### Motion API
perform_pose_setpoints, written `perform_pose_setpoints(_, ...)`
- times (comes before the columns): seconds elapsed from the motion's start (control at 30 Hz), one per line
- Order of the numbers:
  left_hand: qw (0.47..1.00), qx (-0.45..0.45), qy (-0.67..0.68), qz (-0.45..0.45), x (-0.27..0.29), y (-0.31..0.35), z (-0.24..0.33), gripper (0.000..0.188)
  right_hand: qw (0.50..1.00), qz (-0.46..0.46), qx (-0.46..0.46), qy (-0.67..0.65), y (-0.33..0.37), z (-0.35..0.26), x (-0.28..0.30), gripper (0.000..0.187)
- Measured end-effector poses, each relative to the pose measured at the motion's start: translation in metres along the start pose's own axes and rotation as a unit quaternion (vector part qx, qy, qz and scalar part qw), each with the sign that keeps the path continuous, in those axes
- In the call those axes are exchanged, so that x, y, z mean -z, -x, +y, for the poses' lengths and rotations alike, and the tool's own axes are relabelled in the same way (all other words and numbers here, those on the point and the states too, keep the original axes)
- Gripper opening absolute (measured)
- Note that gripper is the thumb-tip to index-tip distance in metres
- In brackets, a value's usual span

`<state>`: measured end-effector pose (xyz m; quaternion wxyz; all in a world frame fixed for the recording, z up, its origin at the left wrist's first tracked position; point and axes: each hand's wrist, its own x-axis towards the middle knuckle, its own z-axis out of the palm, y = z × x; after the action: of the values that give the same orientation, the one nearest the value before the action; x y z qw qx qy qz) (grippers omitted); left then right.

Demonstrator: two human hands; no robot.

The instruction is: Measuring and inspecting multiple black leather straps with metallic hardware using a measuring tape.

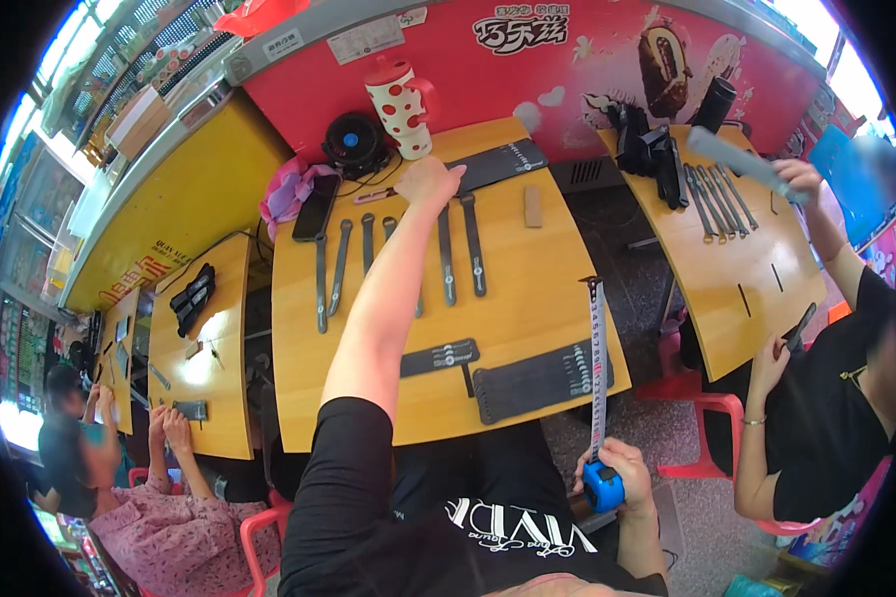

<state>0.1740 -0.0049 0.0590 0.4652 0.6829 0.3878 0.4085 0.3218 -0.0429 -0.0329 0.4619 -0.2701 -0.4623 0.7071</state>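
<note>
My right hand (622, 476) is closed around a blue tape measure (603, 488) at the table's front right. Its blade (598, 368) is drawn out away from me, past the right end of a dark printed flat piece (533, 388). My left arm stretches across the table, and my left hand (430, 185) is closed beside another dark printed piece (503, 164) at the far edge. What its fingers hold, if anything, is hidden. Several dark strap-like strips with rounded ends (475, 244) lie in a row under and beside the forearm. Nearer me is a smaller dark printed piece (438, 358).
A red-dotted tumbler (401, 107), a black fan (354, 143), a phone (315, 208) and a pink cloth (291, 194) stand or lie at the far left. A brown block (534, 207) lies far right. Co-workers sit at the right table (767, 279) and left table (224, 378).
</note>
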Motion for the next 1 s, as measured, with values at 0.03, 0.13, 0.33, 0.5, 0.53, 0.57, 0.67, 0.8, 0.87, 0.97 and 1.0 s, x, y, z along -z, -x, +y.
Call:
perform_pose_setpoints(0.03, 0.999, 0.007, -0.042, 0.007, 0.002, -0.002, -0.002, 0.024, 1.000, 0.009, -0.009, 0.000, -0.006, -0.001, 0.004, 0.005)
perform_pose_setpoints(0.13, 0.974, -0.181, -0.111, 0.076, 0.007, -0.010, -0.011, 0.017, 0.992, -0.049, 0.069, 0.093, -0.018, -0.005, 0.016, 0.013)
perform_pose_setpoints(0.33, 0.944, -0.233, -0.199, 0.119, 0.018, -0.006, -0.012, 0.013, 0.986, -0.019, 0.036, 0.161, -0.010, 0.012, 0.005, 0.018)
perform_pose_setpoints(0.5, 0.945, -0.196, -0.210, 0.160, 0.024, -0.021, -0.014, 0.020, 0.997, 0.011, -0.066, -0.034, 0.004, 0.013, 0.008, 0.027)
perform_pose_setpoints(0.53, 0.962, -0.132, -0.172, 0.165, 0.023, -0.023, -0.015, 0.024, 0.997, 0.020, -0.070, -0.030, 0.006, 0.008, 0.011, 0.026)
perform_pose_setpoints(0.57, 0.961, -0.145, -0.173, 0.159, 0.023, -0.027, -0.016, 0.024, 0.997, 0.021, -0.066, -0.029, 0.008, 0.003, 0.015, 0.026)
perform_pose_setpoints(0.67, 0.983, -0.108, -0.091, 0.119, 0.017, -0.037, -0.017, 0.031, 0.981, 0.008, -0.157, -0.116, 0.018, -0.015, 0.026, 0.026)
perform_pose_setpoints(0.8, 0.998, -0.063, -0.018, 0.025, 0.002, -0.045, -0.019, 0.031, 0.968, 0.084, -0.191, -0.142, 0.045, -0.027, 0.027, 0.026)
perform_pose_setpoints(0.87, 0.999, -0.019, 0.021, -0.036, -0.006, -0.044, -0.022, 0.031, 0.963, 0.117, -0.194, -0.144, 0.064, -0.027, 0.020, 0.026)
perform_pose_setpoints(0.97, 0.967, -0.003, 0.076, -0.244, -0.008, -0.055, -0.030, 0.025, 0.952, 0.180, -0.193, -0.156, 0.093, -0.027, 0.008, 0.025)
perform_pose_setpoints(1.0, 0.961, -0.065, 0.029, -0.267, -0.002, -0.070, -0.035, 0.021, 0.946, 0.221, -0.177, -0.161, 0.103, -0.029, 0.005, 0.024)
